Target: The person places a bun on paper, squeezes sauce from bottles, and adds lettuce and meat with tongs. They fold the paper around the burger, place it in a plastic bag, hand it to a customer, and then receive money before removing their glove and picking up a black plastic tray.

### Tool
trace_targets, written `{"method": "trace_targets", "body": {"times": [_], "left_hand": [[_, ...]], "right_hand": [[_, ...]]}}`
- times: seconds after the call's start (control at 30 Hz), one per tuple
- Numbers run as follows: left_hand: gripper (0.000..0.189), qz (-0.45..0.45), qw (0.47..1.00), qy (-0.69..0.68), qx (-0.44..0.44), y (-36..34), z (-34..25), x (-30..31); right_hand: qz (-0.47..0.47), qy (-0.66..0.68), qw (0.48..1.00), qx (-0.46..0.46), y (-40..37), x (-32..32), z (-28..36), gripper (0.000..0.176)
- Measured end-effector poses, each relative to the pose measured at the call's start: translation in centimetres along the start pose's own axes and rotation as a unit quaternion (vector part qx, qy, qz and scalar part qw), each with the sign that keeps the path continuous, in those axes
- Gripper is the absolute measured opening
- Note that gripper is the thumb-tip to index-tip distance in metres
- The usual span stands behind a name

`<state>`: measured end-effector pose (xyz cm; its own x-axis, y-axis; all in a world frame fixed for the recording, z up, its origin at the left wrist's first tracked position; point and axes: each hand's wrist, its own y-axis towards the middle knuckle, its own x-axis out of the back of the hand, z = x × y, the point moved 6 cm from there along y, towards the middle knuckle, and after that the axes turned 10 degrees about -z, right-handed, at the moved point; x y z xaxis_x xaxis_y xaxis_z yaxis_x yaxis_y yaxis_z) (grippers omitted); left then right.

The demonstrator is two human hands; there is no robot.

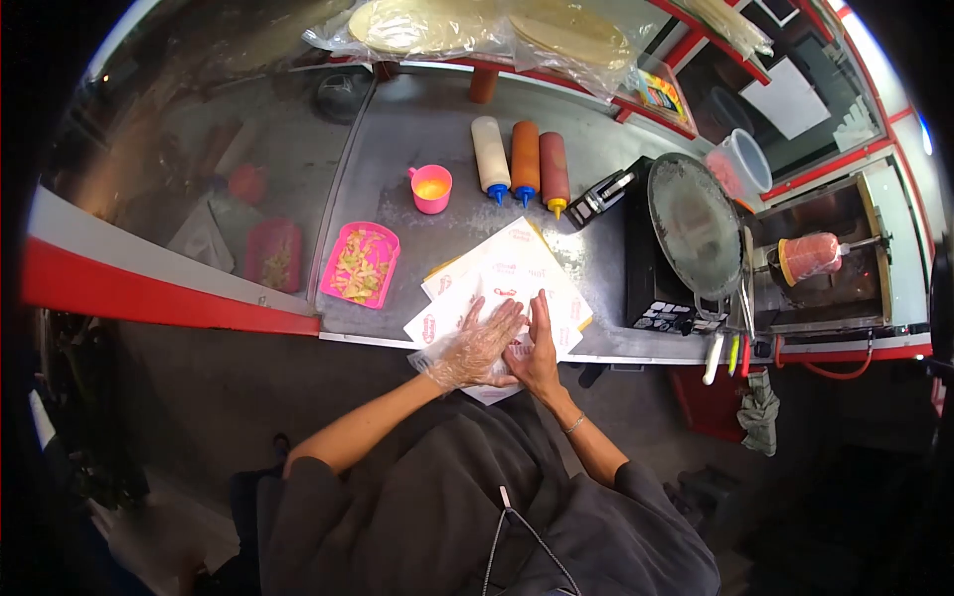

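Fingers [505,315] splayed flat, left hand [482,345] and right hand [537,350] press light, flimsy wrappers [507,266]; corners look easiest to pinch.

A loose stack of white paper wrapping sheets with small red printed logos [507,268] lies flat on the grey steel bench [417,129], at its near edge and about midway along it. The sheets are fanned and turned cornerwise, one corner pointing far, and several stick out to the left. A yellow-orange edge shows beneath the top sheets. The nearest corner juts over the bench's near edge.
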<state>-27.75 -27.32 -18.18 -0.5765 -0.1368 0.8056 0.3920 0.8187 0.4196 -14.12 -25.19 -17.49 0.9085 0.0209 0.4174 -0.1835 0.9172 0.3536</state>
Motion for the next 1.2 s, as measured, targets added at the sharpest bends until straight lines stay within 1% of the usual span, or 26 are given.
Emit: {"method": "trace_targets", "body": {"times": [0.07, 0.1, 0.13, 0.2, 0.23, 0.27, 0.3, 0.33, 0.4, 0.43, 0.5, 0.57, 0.6, 0.63, 0.67, 0.73, 0.8, 0.87, 0.9, 0.93, 1.0, 1.03, 1.07, 1.13, 1.17, 1.2], "left_hand": [[0.109, 0.046, 0.995, -0.033, -0.08, 0.3, 0.4, 0.2], [0.108, 0.081, 0.992, -0.028, -0.09, 0.9, 0.4, 1.0], [0.108, 0.078, 0.992, -0.028, -0.09, 1.6, 1.0, 1.4], [0.107, 0.128, 0.972, -0.039, -0.192, 2.4, 1.4, 1.7], [0.105, 0.144, 0.964, -0.045, -0.217, 2.6, 1.9, 1.7], [0.105, 0.142, 0.965, -0.047, -0.217, 3.0, 2.4, 1.8], [0.104, 0.16, 0.954, -0.059, -0.247, 3.1, 2.8, 1.3], [0.103, 0.177, 0.942, -0.069, -0.277, 3.3, 3.2, 0.9], [0.102, 0.187, 0.935, -0.084, -0.289, 3.7, 4.0, 0.1], [0.101, 0.186, 0.927, -0.112, -0.305, 3.8, 4.2, -0.1], [0.094, 0.194, 0.91, -0.176, -0.321, 4.2, 4.9, -0.4], [0.091, 0.184, 0.907, -0.176, -0.336, 4.6, 5.2, -0.9], [0.089, 0.172, 0.903, -0.168, -0.356, 4.7, 5.3, -1.0], [0.086, 0.19, 0.901, -0.202, -0.333, 4.7, 5.5, -1.3], [0.086, 0.187, 0.902, -0.206, -0.33, 4.8, 5.6, -1.3], [0.086, 0.181, 0.902, -0.228, -0.32, 4.7, 5.6, -1.4], [0.087, 0.188, 0.9, -0.241, -0.31, 4.7, 5.6, -1.6], [0.088, 0.195, 0.898, -0.246, -0.309, 4.6, 5.5, -1.9], [0.088, 0.191, 0.897, -0.254, -0.308, 4.7, 5.4, -1.8], [0.088, 0.192, 0.897, -0.252, -0.307, 4.7, 5.4, -1.7], [0.086, 0.198, 0.899, -0.259, -0.293, 4.7, 5.4, -1.6], [0.086, 0.199, 0.9, -0.257, -0.293, 4.6, 5.3, -1.6], [0.085, 0.184, 0.907, -0.246, -0.287, 4.6, 5.3, -1.5], [0.084, 0.165, 0.917, -0.23, -0.281, 4.5, 5.5, -1.5], [0.09, 0.163, 0.919, -0.228, -0.277, 4.4, 5.6, -1.6], [0.097, 0.162, 0.921, -0.227, -0.271, 4.3, 5.7, -1.8]], "right_hand": [[0.025, 0.005, 1.0, -0.009, 0.7, 0.9, 0.3, 0.11], [0.033, 0.002, 0.999, 0.005, 0.9, 1.8, -0.4, 0.114], [0.004, -0.038, 0.999, 0.028, 1.8, 3.1, 0.2, 0.104], [-0.011, -0.078, 0.997, -0.017, 3.2, 4.7, -1.8, 0.075], [-0.009, -0.115, 0.993, -0.028, 4.3, 4.5, -3.0, 0.059], [-0.007, -0.152, 0.987, -0.041, 5.4, 4.3, -4.3, 0.044], [0.002, -0.136, 0.988, -0.067, 6.5, 3.4, -5.0, 0.031], [0.002, -0.138, 0.988, -0.064, 7.4, 2.8, -5.4, 0.031], [0.038, -0.225, 0.973, 0.019, 8.5, 1.0, -5.1, 0.029], [0.043, -0.219, 0.974, 0.034, 8.9, 0.6, -5.0, 0.031], [0.057, -0.215, 0.975, 0.003, 9.2, 0.1, -5.4, 0.029], [0.072, -0.214, 0.974, -0.03, 9.4, 0.0, -5.6, 0.027], [0.098, -0.187, 0.975, -0.074, 9.7, -0.3, -6.3, 0.025], [0.126, -0.163, 0.971, -0.119, 9.6, -0.4, -6.9, 0.023], [0.132, -0.165, 0.97, -0.121, 9.9, -0.1, -7.2, 0.023], [0.182, -0.026, 0.966, -0.182, 10.1, -0.3, -8.4, 0.018], [0.191, -0.007, 0.969, -0.159, 10.9, -0.7, -9.0, 0.019], [0.174, 0.056, 0.962, -0.203, 12.2, -1.4, -7.3, 0.02], [0.193, 0.042, 0.951, -0.238, 12.7, -1.8, -6.8, 0.026], [0.194, 0.044, 0.951, -0.237, 13.1, -2.5, -7.2, 0.026], [0.277, -0.009, 0.934, -0.227, 13.1, -4.5, -8.0, 0.031], [0.295, -0.046, 0.923, -0.242, 13.2, -4.9, -8.5, 0.03], [0.295, -0.044, 0.924, -0.238, 13.2, -4.8, -8.6, 0.03], [0.274, -0.072, 0.947, -0.153, 13.6, -3.8, -6.5, 0.023], [0.247, -0.03, 0.954, -0.166, 13.0, -3.2, -6.0, 0.016], [0.251, -0.03, 0.954, -0.159, 12.6, -3.0, -5.3, 0.016]]}}
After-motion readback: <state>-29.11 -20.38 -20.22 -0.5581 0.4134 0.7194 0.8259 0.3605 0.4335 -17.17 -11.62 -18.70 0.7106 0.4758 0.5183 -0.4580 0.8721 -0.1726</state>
